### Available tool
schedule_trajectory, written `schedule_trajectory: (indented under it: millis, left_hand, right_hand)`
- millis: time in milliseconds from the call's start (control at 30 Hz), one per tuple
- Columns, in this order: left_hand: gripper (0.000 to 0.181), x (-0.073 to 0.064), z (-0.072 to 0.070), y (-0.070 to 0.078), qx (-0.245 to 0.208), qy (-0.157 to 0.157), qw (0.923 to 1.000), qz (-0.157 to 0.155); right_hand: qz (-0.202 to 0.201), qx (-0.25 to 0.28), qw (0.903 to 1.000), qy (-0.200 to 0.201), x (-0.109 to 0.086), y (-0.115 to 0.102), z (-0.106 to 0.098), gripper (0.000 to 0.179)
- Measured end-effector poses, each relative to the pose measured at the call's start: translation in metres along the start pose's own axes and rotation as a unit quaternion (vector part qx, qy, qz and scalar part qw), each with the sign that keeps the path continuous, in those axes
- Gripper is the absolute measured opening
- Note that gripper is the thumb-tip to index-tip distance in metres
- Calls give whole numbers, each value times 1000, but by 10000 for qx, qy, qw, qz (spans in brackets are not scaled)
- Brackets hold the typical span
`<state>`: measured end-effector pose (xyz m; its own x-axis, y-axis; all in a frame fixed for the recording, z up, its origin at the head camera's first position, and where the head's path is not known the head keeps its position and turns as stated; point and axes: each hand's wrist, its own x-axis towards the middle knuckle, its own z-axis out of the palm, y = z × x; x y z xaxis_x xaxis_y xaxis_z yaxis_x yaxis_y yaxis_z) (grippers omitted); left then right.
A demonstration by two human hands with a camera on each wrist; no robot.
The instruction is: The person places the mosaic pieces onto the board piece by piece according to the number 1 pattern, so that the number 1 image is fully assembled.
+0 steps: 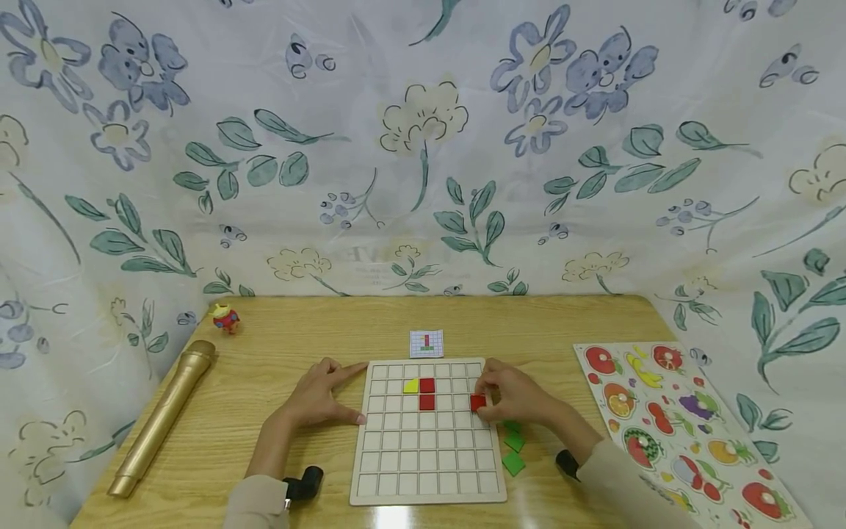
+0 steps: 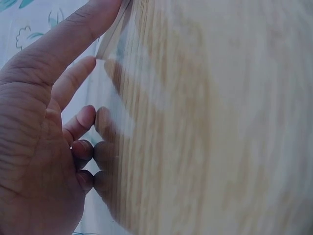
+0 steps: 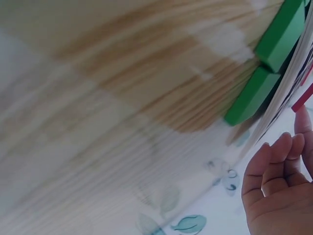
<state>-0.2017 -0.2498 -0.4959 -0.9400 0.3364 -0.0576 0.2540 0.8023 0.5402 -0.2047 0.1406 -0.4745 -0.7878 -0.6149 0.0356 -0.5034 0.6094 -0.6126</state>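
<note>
A pale wooden grid board (image 1: 428, 462) lies on the table. In its upper cells sit a yellow tile (image 1: 410, 386) with a slanted corner and two red square tiles, the upper one (image 1: 427, 385) directly above the lower one (image 1: 427, 402). My left hand (image 1: 316, 397) touches the board's left edge with thumb and forefinger spread; the other fingers rest on the table in the left wrist view. At the board's right edge, my right hand (image 1: 515, 393) pinches another red tile (image 1: 477, 402). Several green tiles (image 1: 513, 463) lie just right of the board, near that hand.
Behind the board lies a small pattern card (image 1: 426, 343). A gold cylinder (image 1: 161, 419) and a small toy figure (image 1: 225, 319) are at the left. On the right lies a fruit picture sheet (image 1: 681, 433). A floral curtain (image 1: 423, 184) hangs behind the wooden table (image 1: 291, 323).
</note>
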Motion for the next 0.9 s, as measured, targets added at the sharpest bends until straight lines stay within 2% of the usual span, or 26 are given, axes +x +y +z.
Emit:
schedule_trajectory:
  millis: [533,900]
  left_hand:
    - [100,0,1,-1,-15,22,10000,-57]
    - [101,1,3,-3,-8,54,10000,-52]
  right_hand:
    - [51,51,9998,-168,22,-28,15,19]
    - [-21,-101,9996,-254,31,-36,21,20]
